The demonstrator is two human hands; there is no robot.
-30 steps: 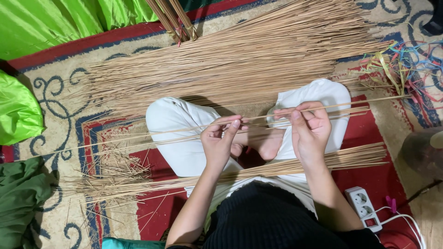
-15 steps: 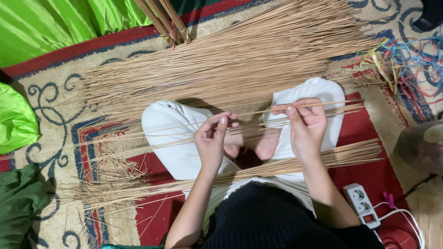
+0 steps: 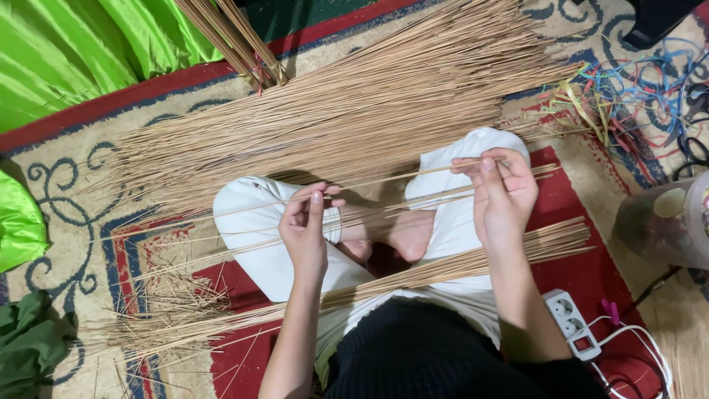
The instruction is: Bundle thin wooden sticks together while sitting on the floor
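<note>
Over crossed legs, left hand [image 3: 309, 230] and right hand [image 3: 504, 193] each pinch one thin palm-leaf stick [image 3: 399, 179]; overbending likely snaps it.

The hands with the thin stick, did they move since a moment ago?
A little. The right hand lifted its end of the thin stick, so the stick now tilts up toward that side. The left hand stayed about where it was, pinching the other part. Both hands kept their hold. The big pile of sticks, the bundle across the lap and the rug stayed as they were.
</note>
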